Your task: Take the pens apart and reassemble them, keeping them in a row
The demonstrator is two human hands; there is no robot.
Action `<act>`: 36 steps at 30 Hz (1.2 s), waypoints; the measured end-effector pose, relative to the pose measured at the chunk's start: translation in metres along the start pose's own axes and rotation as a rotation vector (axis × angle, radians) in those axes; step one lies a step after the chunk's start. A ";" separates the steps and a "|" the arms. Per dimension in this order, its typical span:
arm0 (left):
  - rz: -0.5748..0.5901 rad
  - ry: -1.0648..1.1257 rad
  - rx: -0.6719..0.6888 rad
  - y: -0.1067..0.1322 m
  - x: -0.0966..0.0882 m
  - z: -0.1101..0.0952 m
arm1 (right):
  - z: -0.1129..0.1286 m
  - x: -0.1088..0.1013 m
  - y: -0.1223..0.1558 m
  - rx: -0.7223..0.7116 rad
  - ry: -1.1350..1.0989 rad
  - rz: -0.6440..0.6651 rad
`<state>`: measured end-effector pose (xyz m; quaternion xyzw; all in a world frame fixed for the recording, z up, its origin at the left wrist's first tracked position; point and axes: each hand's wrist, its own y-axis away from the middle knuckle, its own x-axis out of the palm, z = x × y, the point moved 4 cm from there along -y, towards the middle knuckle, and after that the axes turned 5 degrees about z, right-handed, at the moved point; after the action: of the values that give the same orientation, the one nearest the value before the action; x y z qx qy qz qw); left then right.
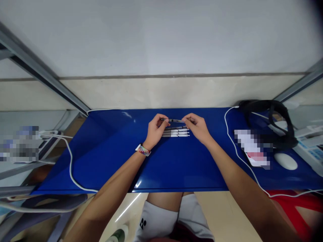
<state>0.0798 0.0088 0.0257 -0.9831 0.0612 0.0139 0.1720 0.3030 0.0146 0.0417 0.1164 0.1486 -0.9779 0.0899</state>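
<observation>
Between my two hands a slim dark pen [176, 120] is held level, just beyond a row of other pens. My left hand [156, 129] pinches its left end, and my right hand [196, 126] pinches its right end. Nearer to me several white and dark pens [176, 133] lie side by side on the blue table [113, 151], roughly parallel to the held one. Their left ends are partly hidden by my left hand. A colourful patterned band [143, 150] is around my left wrist.
On the right are a white mouse [285, 161], a blurred-out flat object [252, 148] and a black headband-like strap [271, 117]. A white cable [230, 141] runs down the table's right side; another cable [70, 164] hangs across the left corner. A wall stands behind the table.
</observation>
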 end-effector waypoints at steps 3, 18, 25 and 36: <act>-0.051 0.032 0.020 -0.003 -0.005 0.000 | -0.008 -0.006 -0.004 0.097 -0.285 -0.035; -0.074 0.022 -0.042 -0.004 -0.016 -0.005 | -0.013 0.001 -0.006 0.145 -0.380 0.050; -0.083 -0.083 -0.031 -0.004 -0.017 -0.004 | -0.015 0.000 -0.007 0.129 -0.408 0.001; -0.082 -0.132 -0.034 -0.008 -0.024 0.001 | -0.022 -0.006 -0.008 0.131 -0.456 -0.036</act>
<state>0.0570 0.0188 0.0287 -0.9845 0.0094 0.0725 0.1594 0.3112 0.0301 0.0254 -0.1046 0.0627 -0.9879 0.0960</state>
